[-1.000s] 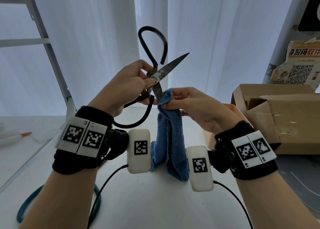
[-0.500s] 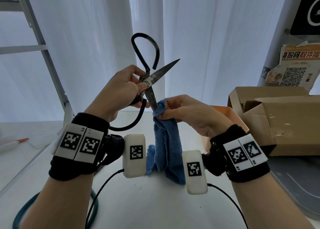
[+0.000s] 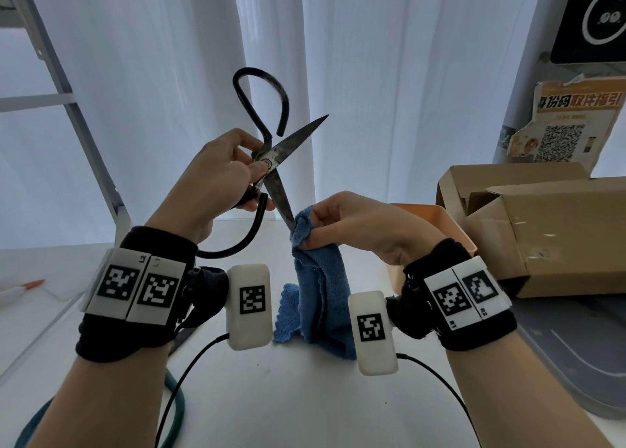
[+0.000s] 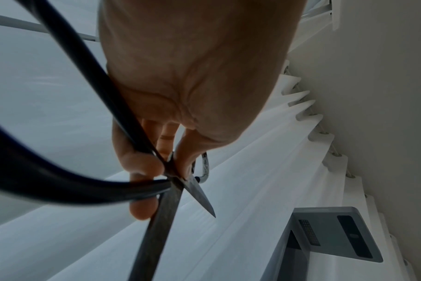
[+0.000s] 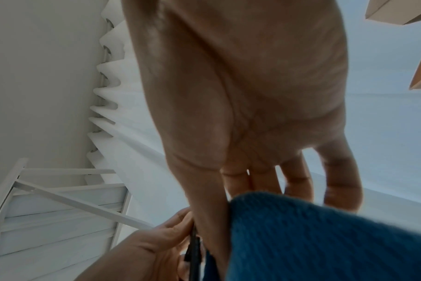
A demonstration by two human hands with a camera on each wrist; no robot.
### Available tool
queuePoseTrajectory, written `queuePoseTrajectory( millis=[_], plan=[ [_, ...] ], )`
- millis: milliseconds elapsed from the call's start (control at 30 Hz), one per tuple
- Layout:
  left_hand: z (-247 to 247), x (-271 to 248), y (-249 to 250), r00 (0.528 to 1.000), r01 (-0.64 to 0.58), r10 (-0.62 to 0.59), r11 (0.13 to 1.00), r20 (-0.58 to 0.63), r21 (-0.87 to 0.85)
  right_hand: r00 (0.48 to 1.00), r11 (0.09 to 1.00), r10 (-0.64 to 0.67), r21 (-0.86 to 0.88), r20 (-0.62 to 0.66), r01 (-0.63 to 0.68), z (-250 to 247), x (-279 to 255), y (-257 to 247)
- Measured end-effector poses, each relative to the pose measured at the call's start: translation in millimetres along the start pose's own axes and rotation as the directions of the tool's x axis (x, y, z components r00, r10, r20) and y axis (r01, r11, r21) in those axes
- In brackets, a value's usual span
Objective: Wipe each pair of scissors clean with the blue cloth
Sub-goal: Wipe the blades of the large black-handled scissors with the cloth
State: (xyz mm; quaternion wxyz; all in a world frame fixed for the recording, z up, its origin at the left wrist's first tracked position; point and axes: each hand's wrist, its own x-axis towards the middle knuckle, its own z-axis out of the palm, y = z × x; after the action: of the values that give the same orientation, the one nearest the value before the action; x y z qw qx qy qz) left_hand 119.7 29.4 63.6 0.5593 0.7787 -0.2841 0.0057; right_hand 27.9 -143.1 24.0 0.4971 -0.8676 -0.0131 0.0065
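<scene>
Sliding down the lower blade since a second ago, the folded blue terry cloth [image 3: 316,278], pinched by the right hand [image 3: 352,225], now wraps its tip. Left hand [image 3: 216,183] grips the open black-handled iron scissors [image 3: 274,163] at the pivot. Beyond stand an orange bin [image 3: 443,220], cardboard boxes [image 3: 542,224] and white curtains [image 3: 389,75].
</scene>
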Motion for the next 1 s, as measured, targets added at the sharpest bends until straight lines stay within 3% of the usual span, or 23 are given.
queuePoseTrajectory(
  millis=[100, 267, 533, 833, 1000],
  plan=[
    [-2.9, 0.1, 0.5, 0.999, -0.007, 0.007, 1.0, -0.035, -0.004, 1.0, 0.997, 0.023, -0.075, 0.013, -0.022, -6.9, -4.9, 3.1],
    [-7.3, -0.5, 1.5, 0.999, -0.004, 0.004, 1.0, -0.032, -0.018, 0.949, 0.983, -0.039, 0.16, -0.311, 0.093, -19.0, -8.7, 6.3],
    [7.6, -2.9, 6.4, 1.0, -0.02, 0.02, 0.999, 0.0, -0.028, 0.972, 0.989, -0.079, 0.107, -0.222, 0.105, 3.8, 1.5, -1.0],
    [12.6, -4.8, 7.1, 1.0, -0.018, 0.019, 0.999, 0.017, -0.038, 0.991, 0.991, -0.078, 0.096, -0.111, 0.089, -3.8, -3.3, -0.8],
    [10.3, -3.1, 6.5, 0.999, -0.029, 0.028, 0.999, -0.02, -0.029, 0.979, 0.991, -0.059, 0.107, -0.196, 0.081, 3.1, 1.4, -0.2]
  ],
)
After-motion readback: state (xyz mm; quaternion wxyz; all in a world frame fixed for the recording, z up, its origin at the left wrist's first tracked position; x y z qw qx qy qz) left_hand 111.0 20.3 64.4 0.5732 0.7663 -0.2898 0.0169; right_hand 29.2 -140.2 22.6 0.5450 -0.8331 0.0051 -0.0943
